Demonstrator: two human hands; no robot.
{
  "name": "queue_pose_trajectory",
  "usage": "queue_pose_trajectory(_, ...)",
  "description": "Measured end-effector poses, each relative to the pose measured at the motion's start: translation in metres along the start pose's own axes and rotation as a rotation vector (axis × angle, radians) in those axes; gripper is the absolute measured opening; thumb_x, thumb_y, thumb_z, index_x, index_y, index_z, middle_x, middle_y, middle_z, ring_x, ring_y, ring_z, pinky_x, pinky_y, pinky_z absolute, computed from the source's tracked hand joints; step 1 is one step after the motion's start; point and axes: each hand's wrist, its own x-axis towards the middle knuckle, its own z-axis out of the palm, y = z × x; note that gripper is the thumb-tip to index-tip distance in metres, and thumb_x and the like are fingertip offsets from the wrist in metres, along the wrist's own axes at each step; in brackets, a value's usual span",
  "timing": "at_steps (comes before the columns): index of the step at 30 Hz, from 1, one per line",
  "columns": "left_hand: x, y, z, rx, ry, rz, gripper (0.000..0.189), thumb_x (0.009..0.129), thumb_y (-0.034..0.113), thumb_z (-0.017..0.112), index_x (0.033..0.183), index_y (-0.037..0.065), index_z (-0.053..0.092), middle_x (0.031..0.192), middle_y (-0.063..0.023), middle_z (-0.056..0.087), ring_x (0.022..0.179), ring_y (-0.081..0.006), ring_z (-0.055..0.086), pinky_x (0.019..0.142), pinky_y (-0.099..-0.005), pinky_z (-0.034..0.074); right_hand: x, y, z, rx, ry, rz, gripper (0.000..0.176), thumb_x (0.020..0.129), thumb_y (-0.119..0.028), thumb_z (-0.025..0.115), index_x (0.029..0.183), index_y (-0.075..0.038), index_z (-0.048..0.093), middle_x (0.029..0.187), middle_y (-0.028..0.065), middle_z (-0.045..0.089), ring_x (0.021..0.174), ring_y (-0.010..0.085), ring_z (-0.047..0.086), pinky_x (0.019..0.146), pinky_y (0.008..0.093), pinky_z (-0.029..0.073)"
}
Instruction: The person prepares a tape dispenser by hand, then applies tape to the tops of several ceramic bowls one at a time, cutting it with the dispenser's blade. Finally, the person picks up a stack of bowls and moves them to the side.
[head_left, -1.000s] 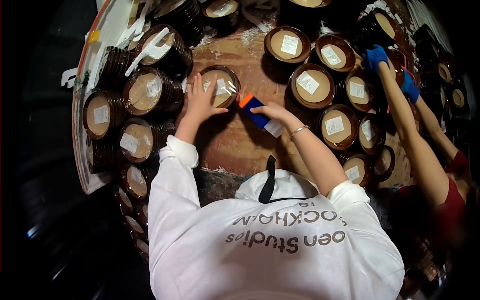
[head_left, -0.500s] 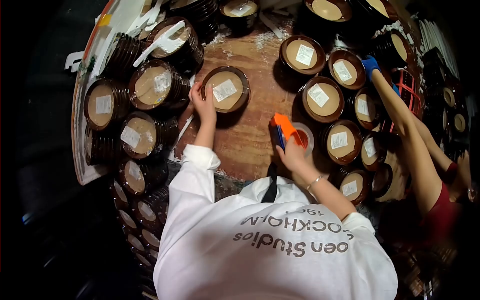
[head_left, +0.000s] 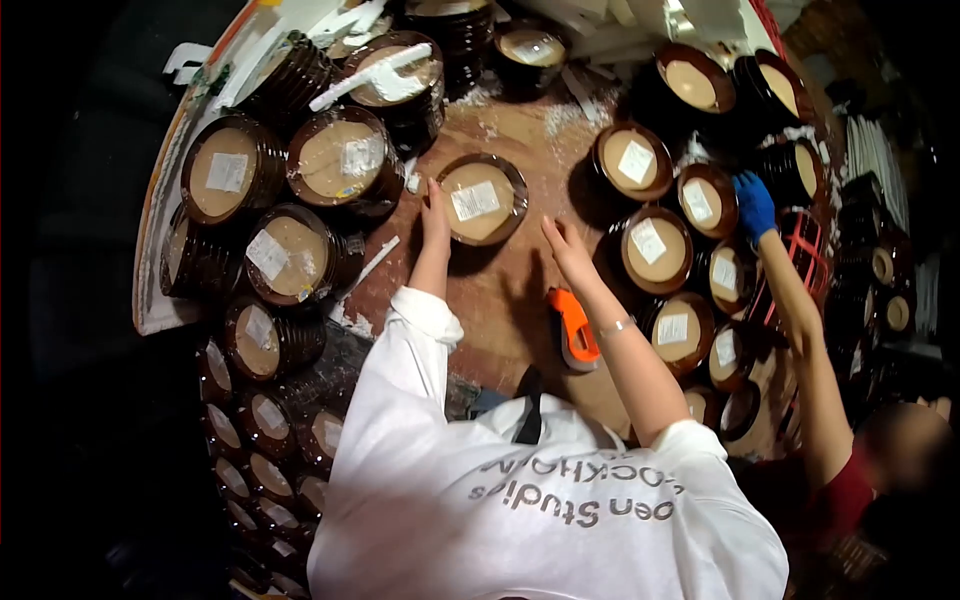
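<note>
In front of me stands a brown glossy bowl point(head_left: 515, 210) with a beige round centre and a white printed label point(head_left: 474, 200). My left hand point(head_left: 436, 220) lies along its left side, fingers stretched out at the rim. To the right of the bowl, my right hand point(head_left: 566, 247) is open with fingers extended, apart from the rim and holding nothing. An orange tape dispenser point(head_left: 572, 325) rests on the wooden table below my right hand.
Stacks of similar labelled bowls point(head_left: 342, 157) crowd the left, and more bowls point(head_left: 655, 250) stand at right. White foam strips point(head_left: 372, 76) lie on the left stacks. A co-worker's blue-gloved hand point(head_left: 754, 205) is at a bowl on the right. Bare wooden tabletop point(head_left: 490, 310) shows between.
My right hand has let go of the orange tape dispenser and moved up toward the bowl. My left hand's fingers have straightened along the rim. The view has shifted slightly.
</note>
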Motion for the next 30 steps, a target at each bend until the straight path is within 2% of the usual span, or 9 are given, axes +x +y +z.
queue_pose_trajectory(2, -0.006, 0.001, 0.003, -0.066, 0.015, 0.057, 0.083, 0.082, 0.059, 0.043, 0.128, -0.009, 0.031, 0.128, -0.0212, 0.040, 0.117, -0.0268, 0.040, 0.096, -0.0308, 0.032, 0.051, -0.005, 0.027, 0.106, 0.047, 0.213, 0.069, 0.084, -0.054, 0.044, 0.126, 0.001, 0.040, 0.127, 0.0135, 0.044, 0.114, 0.0221, 0.043, 0.093, 0.0317, 0.034)
queue_pose_trajectory(5, 0.001, -0.004, 0.004, -0.143, 0.031, 0.070, 0.080, 0.082, 0.058, 0.046, 0.125, -0.008, 0.036, 0.125, -0.0187, 0.043, 0.114, -0.0246, 0.043, 0.094, -0.0312, 0.034, 0.090, 0.011, 0.060, 0.266, -0.115, 0.113, 0.067, 0.084, -0.053, 0.047, 0.125, 0.000, 0.043, 0.124, 0.0125, 0.048, 0.112, 0.0221, 0.045, 0.095, 0.0312, 0.031)
queue_pose_trajectory(8, 0.006, -0.010, 0.007, -0.189, 0.109, 0.071, 0.070, 0.084, 0.053, 0.046, 0.122, -0.006, 0.040, 0.122, -0.0148, 0.046, 0.111, -0.0223, 0.044, 0.093, -0.0299, 0.034, 0.092, 0.015, 0.066, 0.279, -0.027, 0.135, 0.063, 0.085, -0.047, 0.048, 0.123, 0.003, 0.044, 0.121, 0.0140, 0.049, 0.111, 0.0223, 0.046, 0.096, 0.0316, 0.031)
queue_pose_trajectory(9, 0.008, -0.014, 0.004, -0.253, 0.019, 0.036, 0.066, 0.085, 0.051, 0.046, 0.122, -0.004, 0.042, 0.122, -0.0128, 0.047, 0.111, -0.0211, 0.044, 0.092, -0.0293, 0.034, 0.092, 0.013, 0.065, 0.387, -0.088, 0.147, 0.059, 0.085, -0.044, 0.049, 0.122, 0.002, 0.045, 0.120, 0.0117, 0.051, 0.110, 0.0212, 0.046, 0.095, 0.0309, 0.032)
queue_pose_trajectory(13, 0.002, -0.029, -0.006, -0.559, -0.160, -0.131, 0.055, 0.088, 0.046, 0.043, 0.121, 0.002, 0.046, 0.122, -0.0077, 0.050, 0.112, -0.0194, 0.045, 0.095, -0.0296, 0.032, 0.093, -0.011, 0.047, 0.517, -0.287, 0.374, 0.072, 0.080, -0.064, 0.041, 0.122, -0.004, 0.047, 0.120, 0.0109, 0.051, 0.110, 0.0242, 0.048, 0.096, 0.0373, 0.035)
queue_pose_trajectory(17, -0.031, -0.016, -0.019, -0.795, -0.283, -0.224, 0.061, 0.086, 0.052, 0.042, 0.126, 0.006, 0.042, 0.130, -0.0076, 0.043, 0.118, -0.0209, 0.040, 0.101, -0.0336, 0.028, 0.144, 0.004, 0.051, 0.123, -0.377, 0.391, 0.066, 0.082, -0.060, 0.043, 0.120, -0.006, 0.049, 0.119, 0.0082, 0.052, 0.107, 0.0214, 0.049, 0.093, 0.0350, 0.036)
queue_pose_trajectory(22, -0.018, -0.018, -0.015, -0.689, -0.307, -0.361, 0.072, 0.083, 0.062, 0.038, 0.130, 0.008, 0.037, 0.133, -0.0068, 0.040, 0.122, -0.0209, 0.037, 0.101, -0.0368, 0.029, 0.104, -0.056, 0.064, 0.127, -0.339, 0.395, 0.056, 0.081, -0.057, 0.046, 0.107, -0.008, 0.055, 0.103, 0.0067, 0.057, 0.091, 0.0202, 0.052, 0.082, 0.0343, 0.041)
queue_pose_trajectory(27, -0.013, -0.041, -0.010, -0.697, -0.306, -0.294, 0.071, 0.084, 0.060, 0.038, 0.130, 0.006, 0.037, 0.131, -0.0072, 0.042, 0.119, -0.0189, 0.041, 0.098, -0.0347, 0.033, 0.135, -0.044, 0.060, 0.144, -0.435, 0.379, 0.044, 0.082, -0.047, 0.054, 0.104, -0.009, 0.057, 0.089, 0.0041, 0.061, 0.079, 0.0160, 0.056, 0.074, 0.0289, 0.045)
queue_pose_trajectory(30, -0.017, -0.063, 0.008, -0.822, -0.236, -0.172, 0.072, 0.085, 0.056, 0.042, 0.133, 0.003, 0.031, 0.135, -0.0100, 0.036, 0.124, -0.0186, 0.032, 0.101, -0.0320, 0.027, 0.141, -0.051, 0.064, 0.049, -0.389, 0.328, 0.047, 0.081, -0.046, 0.056, 0.107, -0.006, 0.055, 0.096, 0.0045, 0.060, 0.082, 0.0157, 0.057, 0.076, 0.0292, 0.045)
